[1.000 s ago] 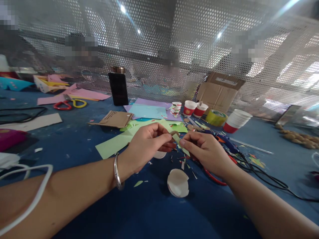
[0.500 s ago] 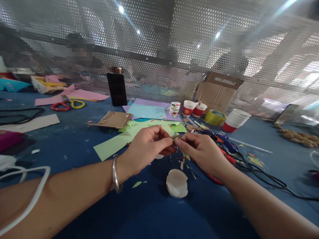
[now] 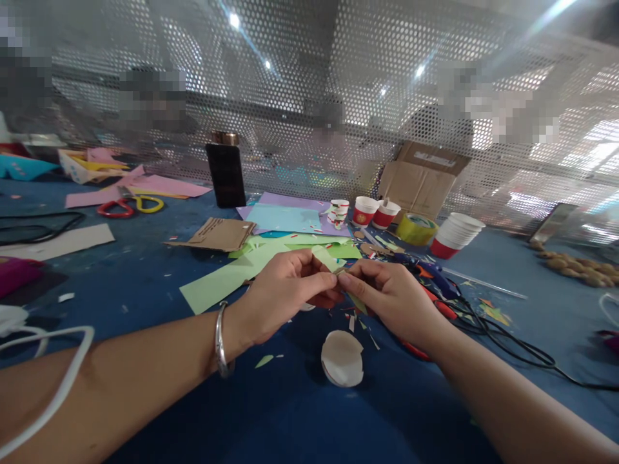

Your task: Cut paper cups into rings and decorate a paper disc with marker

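My left hand (image 3: 285,290) and my right hand (image 3: 391,296) meet fingertip to fingertip above the blue table (image 3: 290,406). Both pinch the same small green paper piece (image 3: 355,300), which hangs down between them. A silver bangle (image 3: 221,340) circles my left wrist. Below the hands an upturned white paper cup (image 3: 342,358) lies on the table among small paper scraps. A light green paper sheet (image 3: 217,283) lies just behind my left hand.
Red scissors (image 3: 425,348) and a black cable (image 3: 522,348) lie by my right forearm. Paper cups (image 3: 367,209), a stack of cups (image 3: 457,233), tape roll (image 3: 416,227), cardboard (image 3: 220,233), a dark bottle (image 3: 225,171) and coloured sheets stand further back. A perforated screen (image 3: 309,96) closes the far edge.
The two hands have drawn a little closer together and slightly lower, still pinching the green piece. The view has shifted slightly.
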Demonstrator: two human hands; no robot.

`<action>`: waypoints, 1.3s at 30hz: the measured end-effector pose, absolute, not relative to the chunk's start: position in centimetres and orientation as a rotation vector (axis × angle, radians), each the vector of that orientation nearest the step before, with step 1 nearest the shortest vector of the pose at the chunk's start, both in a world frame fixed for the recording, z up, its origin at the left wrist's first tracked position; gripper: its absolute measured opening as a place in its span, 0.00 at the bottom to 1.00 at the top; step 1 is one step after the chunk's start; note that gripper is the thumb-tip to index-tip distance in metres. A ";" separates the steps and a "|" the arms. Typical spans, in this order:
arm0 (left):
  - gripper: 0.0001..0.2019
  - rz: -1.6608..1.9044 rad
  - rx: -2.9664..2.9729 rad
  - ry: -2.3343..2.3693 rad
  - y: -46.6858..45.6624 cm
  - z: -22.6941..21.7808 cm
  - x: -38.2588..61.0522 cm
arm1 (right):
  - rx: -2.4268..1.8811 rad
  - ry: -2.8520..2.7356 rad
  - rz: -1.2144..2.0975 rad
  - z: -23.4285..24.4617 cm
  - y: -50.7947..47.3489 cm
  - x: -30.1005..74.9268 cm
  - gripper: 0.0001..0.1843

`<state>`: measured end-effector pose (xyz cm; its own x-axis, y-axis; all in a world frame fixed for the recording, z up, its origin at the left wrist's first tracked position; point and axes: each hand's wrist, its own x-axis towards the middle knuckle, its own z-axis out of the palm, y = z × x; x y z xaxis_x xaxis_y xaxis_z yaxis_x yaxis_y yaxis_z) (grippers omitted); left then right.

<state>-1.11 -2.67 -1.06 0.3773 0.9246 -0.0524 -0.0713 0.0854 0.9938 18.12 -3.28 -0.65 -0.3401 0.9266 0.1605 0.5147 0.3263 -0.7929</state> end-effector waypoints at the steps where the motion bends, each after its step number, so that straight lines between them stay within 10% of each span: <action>1: 0.08 0.908 1.248 0.887 -2.7 -1.1 -1.1 | -1.264 -1.980 0.858 -0.6 -3.3 18.1 0.19; 25: 0.15 0.906 1.316 0.973 -2.4 -0.7 -1.1 | -1.203 -1.906 1.046 -0.3 -3.8 18.0 0.15; 39: 0.14 1.000 1.282 1.038 -2.2 -1.2 -1.1 | -1.285 -2.025 0.319 -1.0 -4.0 17.6 0.13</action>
<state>-1.07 -2.20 -1.15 0.2457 0.9686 -0.0384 -0.0020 0.0402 0.9992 17.58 -3.96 -1.05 -0.2564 0.8652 0.4309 0.6907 0.4759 -0.5445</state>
